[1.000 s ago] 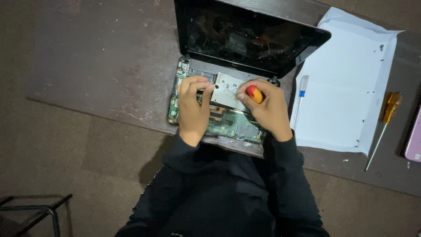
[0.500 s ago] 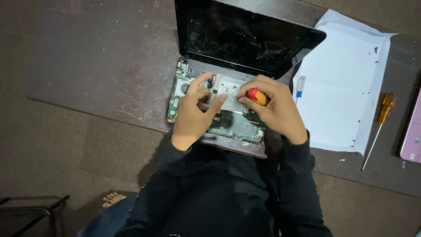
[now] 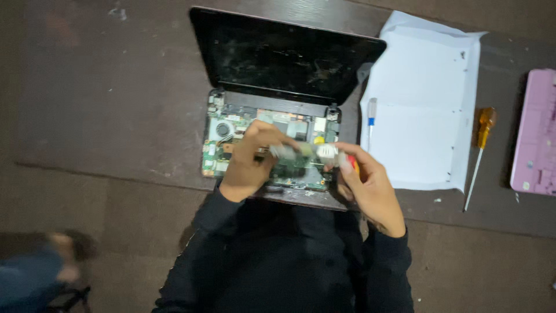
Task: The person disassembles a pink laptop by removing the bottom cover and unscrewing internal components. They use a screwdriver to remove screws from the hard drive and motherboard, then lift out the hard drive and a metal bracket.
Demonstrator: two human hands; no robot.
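On your right, a white sheet of paper [image 3: 425, 110] lies flat on the dark worktop [image 3: 104, 98], its corners creased and its far edge folded. A pen with a blue band [image 3: 371, 119] rests along the sheet's left edge. Just past the sheet's right edge you have a screwdriver with a yellow handle [image 3: 479, 152], its thin shaft pointing toward you. Further right, a pink casing [image 3: 536, 142] sits partly cut off by the picture's edge. Small pale specks dot the worktop near the screwdriver's tip.
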